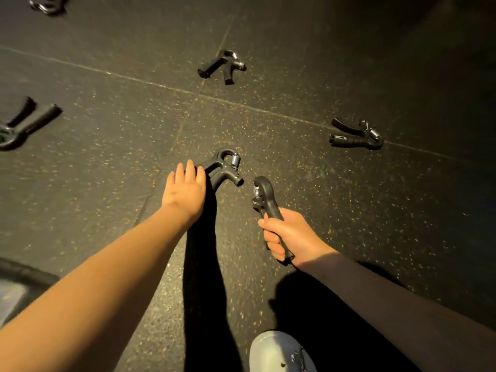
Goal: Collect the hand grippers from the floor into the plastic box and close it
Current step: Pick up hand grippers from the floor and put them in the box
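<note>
The right hand (288, 234) grips one hand gripper (265, 200); the left hand (185, 189), fingers spread, touches the nearest gripper (224, 167) just beyond it.

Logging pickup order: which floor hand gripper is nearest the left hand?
The hand gripper at the left hand fingertips, its spring facing up-right; the others lie well away.

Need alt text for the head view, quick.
Right hand grips one black spring hand gripper; left hand reaches onto another black gripper on the dark speckled rubber floor. Four more lie farther off.
</note>
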